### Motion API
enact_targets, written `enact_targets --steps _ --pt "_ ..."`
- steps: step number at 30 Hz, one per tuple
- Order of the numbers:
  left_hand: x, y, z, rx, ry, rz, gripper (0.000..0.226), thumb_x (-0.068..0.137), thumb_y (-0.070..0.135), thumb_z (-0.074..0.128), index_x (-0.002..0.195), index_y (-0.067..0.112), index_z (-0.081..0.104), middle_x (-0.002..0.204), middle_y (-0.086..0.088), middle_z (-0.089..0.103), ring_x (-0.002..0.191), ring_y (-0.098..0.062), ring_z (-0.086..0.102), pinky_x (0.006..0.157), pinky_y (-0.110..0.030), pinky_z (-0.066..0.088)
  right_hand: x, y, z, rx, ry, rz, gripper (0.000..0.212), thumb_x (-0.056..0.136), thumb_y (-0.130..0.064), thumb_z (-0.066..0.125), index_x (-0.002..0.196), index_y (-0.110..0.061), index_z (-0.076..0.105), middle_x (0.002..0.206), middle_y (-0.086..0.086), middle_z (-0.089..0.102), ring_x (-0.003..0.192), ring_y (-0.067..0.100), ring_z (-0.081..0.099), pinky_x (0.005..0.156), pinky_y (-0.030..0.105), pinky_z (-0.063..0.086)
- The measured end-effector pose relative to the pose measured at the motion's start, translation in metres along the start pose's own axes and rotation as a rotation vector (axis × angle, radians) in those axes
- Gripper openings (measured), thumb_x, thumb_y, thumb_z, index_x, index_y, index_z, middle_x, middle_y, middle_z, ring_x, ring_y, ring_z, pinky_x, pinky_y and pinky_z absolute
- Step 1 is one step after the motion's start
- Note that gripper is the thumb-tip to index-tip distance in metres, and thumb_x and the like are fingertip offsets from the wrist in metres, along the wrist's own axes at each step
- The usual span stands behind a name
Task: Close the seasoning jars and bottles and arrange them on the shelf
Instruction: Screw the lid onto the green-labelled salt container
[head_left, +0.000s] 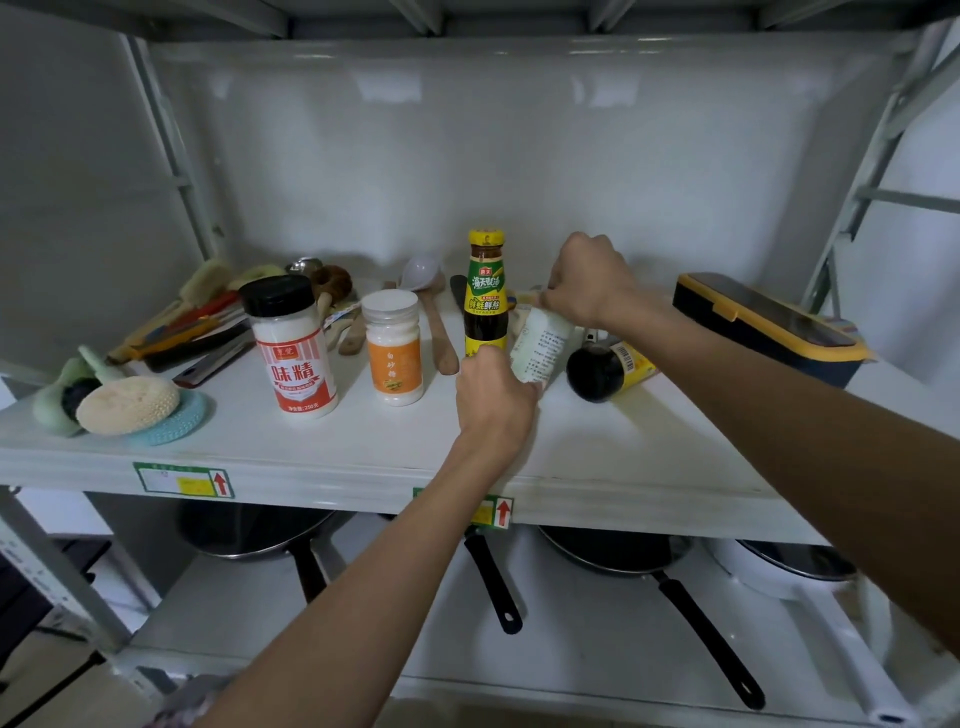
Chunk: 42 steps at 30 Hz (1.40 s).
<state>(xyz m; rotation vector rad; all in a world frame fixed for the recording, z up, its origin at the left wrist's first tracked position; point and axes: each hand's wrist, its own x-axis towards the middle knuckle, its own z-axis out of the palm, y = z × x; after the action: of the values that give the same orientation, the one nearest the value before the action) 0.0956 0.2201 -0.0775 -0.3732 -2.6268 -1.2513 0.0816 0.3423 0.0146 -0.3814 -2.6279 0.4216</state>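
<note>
Head: hands (540, 343) grip, perhaps capping, white jar (537, 345).

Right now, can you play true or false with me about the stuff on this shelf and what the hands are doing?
1. Both hands hold the same white jar. True: the left hand has a grip on its bottom and the right hand is at its top.
2. The jar with the red label has a white cap. False: its cap is black.
3. The tall bottle with the yellow cap stands upright. True.
4. The dark bottle to the right of the hands stands upright. False: it lies on its side.
5. The jar with the orange label sits on the lower shelf. False: it stands on the upper shelf; pans are below.
</note>
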Motion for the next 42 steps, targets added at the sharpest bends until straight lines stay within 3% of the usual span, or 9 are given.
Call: enact_targets --steps 4,9,16,21,25,28,33,38,42 --pt "-0.003 0.000 0.003 -0.029 -0.001 -0.030 0.041 0.076 0.025 0.080 0.109 0.004 0.066 0.111 -0.015 0.061 0.106 -0.031 0.059 0.072 -0.030 0.046 -0.022 -0.003 -0.003 -0.074 0.067 -0.068 0.036 0.081 -0.032 0.075 0.103 -0.005 0.066 0.109 0.020 0.061 0.104 0.037 0.058 0.081 0.040 0.052" --pt "-0.006 0.002 0.003 -0.037 0.006 -0.048 0.044 0.077 0.027 0.079 0.109 0.003 0.063 0.114 -0.017 0.059 0.107 -0.035 0.058 0.081 -0.037 0.050 -0.041 -0.008 -0.004 -0.209 0.112 -0.141 0.034 0.086 -0.035 0.069 0.100 -0.004 0.066 0.106 0.021 0.064 0.098 0.041 0.062 0.074 0.038 0.049" --pt "-0.009 0.004 0.008 -0.008 -0.033 -0.063 0.045 0.077 0.035 0.078 0.104 0.003 0.060 0.109 -0.016 0.062 0.102 -0.036 0.061 0.077 -0.039 0.050 -0.045 -0.020 -0.001 -0.256 0.055 -0.228 0.033 0.088 -0.034 0.068 0.107 -0.007 0.067 0.109 0.016 0.066 0.100 0.036 0.062 0.071 0.034 0.042" --pt "-0.007 0.004 0.006 -0.031 -0.050 -0.058 0.047 0.076 0.037 0.079 0.103 0.005 0.059 0.107 -0.015 0.061 0.099 -0.033 0.062 0.073 -0.035 0.048 -0.035 -0.021 -0.013 -0.101 -0.088 -0.175 0.027 0.087 -0.027 0.063 0.098 -0.005 0.074 0.101 0.016 0.069 0.096 0.033 0.065 0.075 0.034 0.052" --pt "-0.004 0.005 0.004 -0.100 -0.022 -0.013 0.055 0.072 0.041 0.081 0.106 0.004 0.058 0.104 -0.011 0.062 0.096 -0.029 0.062 0.071 -0.033 0.049 -0.022 -0.022 -0.031 -0.049 -0.322 -0.149 0.036 0.087 -0.009 0.060 0.122 -0.010 0.067 0.127 0.011 0.064 0.112 0.030 0.064 0.090 0.035 0.054" --pt "-0.003 0.009 0.004 -0.115 -0.002 0.036 0.067 0.069 0.043 0.083 0.114 0.004 0.053 0.111 -0.013 0.063 0.102 -0.031 0.060 0.077 -0.037 0.050 -0.015 -0.019 -0.033 -0.053 -0.398 -0.169 0.035 0.085 -0.002 0.065 0.118 -0.015 0.070 0.122 0.009 0.068 0.105 0.026 0.067 0.090 0.035 0.056" --pt "0.003 0.006 0.005 -0.127 -0.007 0.065 0.061 0.071 0.036 0.083 0.112 0.005 0.051 0.108 -0.011 0.065 0.101 -0.030 0.062 0.076 -0.038 0.051 -0.012 -0.017 -0.032 -0.065 -0.347 -0.197 0.034 0.081 -0.010 0.075 0.115 -0.015 0.073 0.119 0.004 0.071 0.109 0.019 0.063 0.086 0.024 0.048" --pt "0.011 0.003 0.009 -0.133 -0.097 0.097 0.040 0.082 0.020 0.075 0.114 0.003 0.058 0.114 -0.014 0.067 0.106 -0.031 0.063 0.088 -0.042 0.053 -0.009 -0.010 -0.030 -0.084 -0.277 -0.165 0.035 0.076 -0.027 0.082 0.105 -0.009 0.077 0.108 0.010 0.074 0.097 0.023 0.070 0.087 0.034 0.057" --pt "0.021 0.000 0.006 -0.167 -0.225 0.131 0.037 0.083 0.009 0.072 0.118 0.002 0.064 0.115 -0.014 0.070 0.107 -0.028 0.065 0.095 -0.041 0.052 -0.010 -0.005 -0.029 -0.110 -0.217 -0.142 0.047 0.070 -0.044 0.083 0.093 -0.004 0.076 0.104 0.010 0.067 0.103 0.027 0.063 0.080 0.035 0.053"
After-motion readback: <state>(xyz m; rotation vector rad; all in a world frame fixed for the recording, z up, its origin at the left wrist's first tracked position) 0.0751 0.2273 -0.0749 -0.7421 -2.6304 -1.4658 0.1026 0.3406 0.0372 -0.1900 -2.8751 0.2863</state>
